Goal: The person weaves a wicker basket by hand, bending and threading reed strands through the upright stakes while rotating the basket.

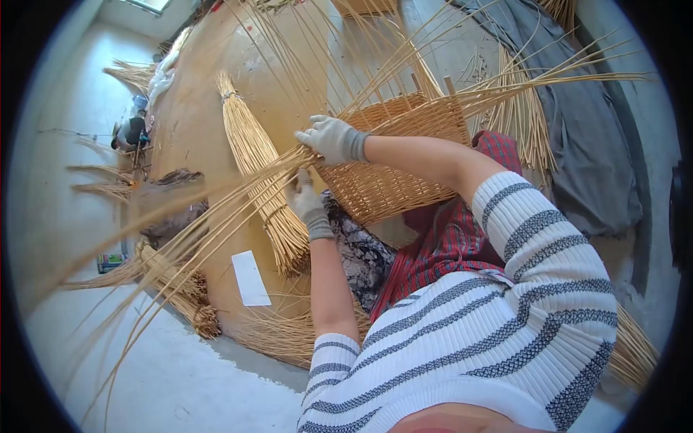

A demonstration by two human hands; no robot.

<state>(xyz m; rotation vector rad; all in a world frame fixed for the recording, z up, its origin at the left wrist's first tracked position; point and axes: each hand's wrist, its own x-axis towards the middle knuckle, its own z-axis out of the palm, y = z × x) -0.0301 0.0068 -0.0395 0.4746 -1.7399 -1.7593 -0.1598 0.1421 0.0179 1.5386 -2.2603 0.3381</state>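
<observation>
A woven wicker basket (393, 191) lies tilted on its side across my lap, with long loose rods fanning out from its edges. My right hand (333, 140), in a pale grey glove, is closed on the rods at the basket's left corner, its arm reaching across the woven side. Just below it, my left hand (307, 205), gloved too, grips the same bunch of rods (238, 189) from underneath. These rods run out to the lower left, blurred near their ends. The fingertips of the left hand are partly hidden behind them.
A tied bundle of rods (253, 151) lies left of the basket, near a white sheet (250, 278). Another bundle (180, 289) is at lower left. More rods (523, 119) and a grey cloth (588, 137) lie at right. A small figure, seemingly a person (132, 133), is far left.
</observation>
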